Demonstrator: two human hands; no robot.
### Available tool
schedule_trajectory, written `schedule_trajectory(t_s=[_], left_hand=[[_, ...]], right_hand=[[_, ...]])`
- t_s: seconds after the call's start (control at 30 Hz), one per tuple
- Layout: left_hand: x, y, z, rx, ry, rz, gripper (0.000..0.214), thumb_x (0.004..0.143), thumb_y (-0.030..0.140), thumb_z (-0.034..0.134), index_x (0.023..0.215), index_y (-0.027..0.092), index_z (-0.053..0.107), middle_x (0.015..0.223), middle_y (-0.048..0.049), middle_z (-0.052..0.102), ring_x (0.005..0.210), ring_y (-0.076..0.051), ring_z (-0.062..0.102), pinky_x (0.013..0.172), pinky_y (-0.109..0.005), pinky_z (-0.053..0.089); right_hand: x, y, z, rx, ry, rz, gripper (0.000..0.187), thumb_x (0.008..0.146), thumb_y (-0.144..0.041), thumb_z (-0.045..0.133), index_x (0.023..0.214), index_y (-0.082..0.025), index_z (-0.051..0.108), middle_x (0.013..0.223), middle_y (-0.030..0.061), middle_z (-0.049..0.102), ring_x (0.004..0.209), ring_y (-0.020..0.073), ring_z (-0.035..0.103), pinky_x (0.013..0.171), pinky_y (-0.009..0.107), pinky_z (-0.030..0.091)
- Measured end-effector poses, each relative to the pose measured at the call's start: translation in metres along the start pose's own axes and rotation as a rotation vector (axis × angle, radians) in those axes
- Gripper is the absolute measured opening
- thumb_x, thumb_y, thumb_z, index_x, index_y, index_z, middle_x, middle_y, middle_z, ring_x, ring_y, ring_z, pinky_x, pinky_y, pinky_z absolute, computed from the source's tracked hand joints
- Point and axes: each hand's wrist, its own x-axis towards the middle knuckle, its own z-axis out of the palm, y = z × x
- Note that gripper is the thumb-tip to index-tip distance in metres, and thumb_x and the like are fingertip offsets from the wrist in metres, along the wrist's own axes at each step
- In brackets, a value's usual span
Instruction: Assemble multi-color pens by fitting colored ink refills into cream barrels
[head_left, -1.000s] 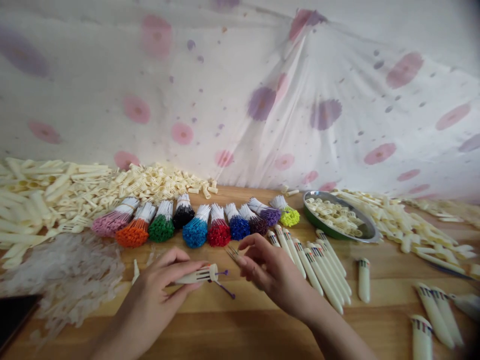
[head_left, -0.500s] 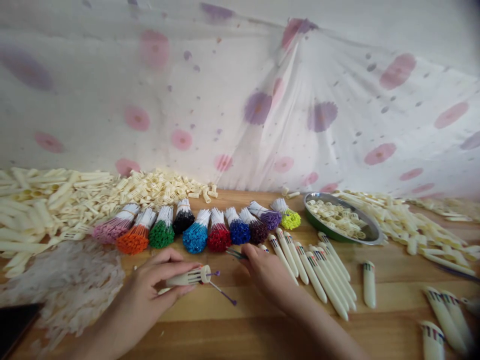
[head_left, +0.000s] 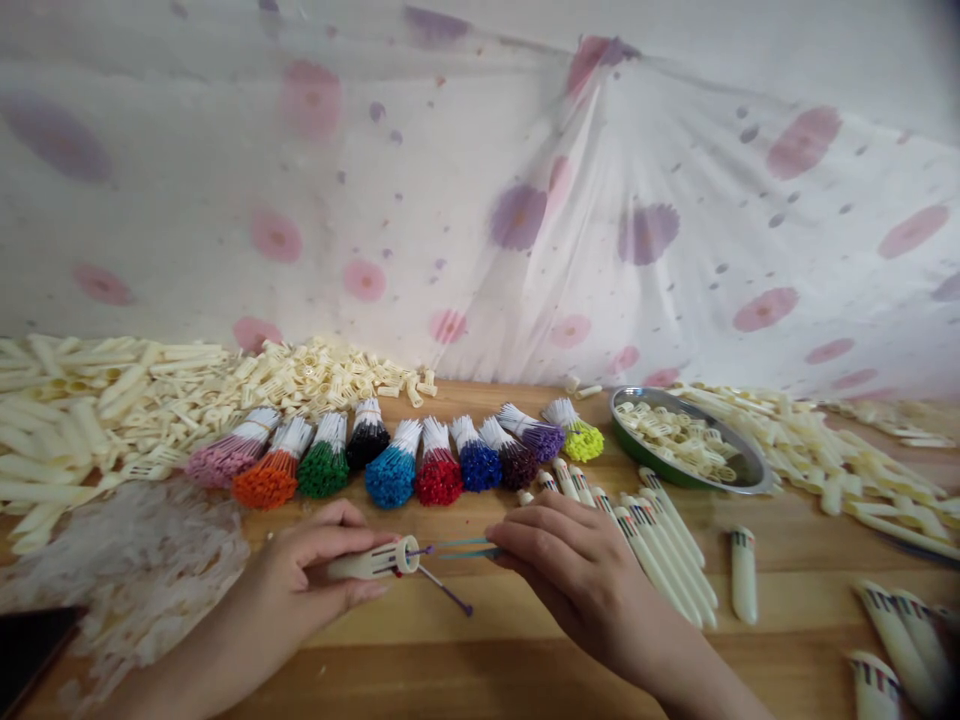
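a flowered sheet (head_left: 450, 200) hangs behind the wooden worktop (head_left: 450, 665). the left grip (head_left: 319, 568) is closed around a slotted cream barrel (head_left: 367, 563), with two purple-tipped rods (head_left: 447, 590) jutting at its open end. facing it, the right grip (head_left: 566, 560) pinches bluish tweezers (head_left: 480, 553), prongs apart near one rod's tip. coloured bundles (head_left: 439, 478) lie beyond both grips, pens (head_left: 656, 560) beside the right.

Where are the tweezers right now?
In the head view, the tweezers are just below centre, held in the right hand, their tips pointing left toward the open end of the slotted barrel in the left hand.
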Motion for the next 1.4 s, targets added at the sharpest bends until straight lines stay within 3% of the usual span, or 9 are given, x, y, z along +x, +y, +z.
schedule_trajectory(t_s=[0.53, 0.87, 1.4], left_hand=[[-0.002, -0.003, 0.002, 0.027, -0.037, -0.003, 0.026, 0.071, 0.022, 0.066, 0.093, 0.034, 0.074, 0.081, 0.0015, 0.06, 0.077, -0.016, 0.058, 0.072, -0.025, 0.05], [-0.003, -0.003, 0.002, 0.025, -0.014, 0.021, 0.025, 0.07, 0.02, 0.068, 0.09, 0.035, 0.074, 0.081, 0.0018, 0.061, 0.079, -0.017, 0.059, 0.072, -0.024, 0.05], [-0.004, 0.0, 0.003, -0.003, -0.027, 0.007, 0.027, 0.07, 0.018, 0.066, 0.09, 0.035, 0.074, 0.083, 0.0014, 0.062, 0.081, -0.017, 0.059, 0.072, -0.025, 0.05]], right_hand=[[-0.001, 0.001, 0.001, -0.017, -0.061, -0.037, 0.012, 0.088, -0.009, 0.05, 0.096, -0.013, 0.058, 0.08, 0.0044, 0.066, 0.068, 0.0152, 0.053, 0.06, 0.027, 0.04], [0.004, -0.007, 0.002, 0.015, -0.034, 0.041, 0.013, 0.092, -0.02, 0.047, 0.092, -0.015, 0.059, 0.076, 0.0033, 0.066, 0.064, 0.0134, 0.056, 0.056, 0.025, 0.042], [0.005, -0.009, 0.003, -0.004, -0.04, 0.008, 0.017, 0.093, -0.018, 0.044, 0.087, -0.015, 0.06, 0.072, 0.0036, 0.066, 0.059, 0.0134, 0.053, 0.053, 0.025, 0.04]])
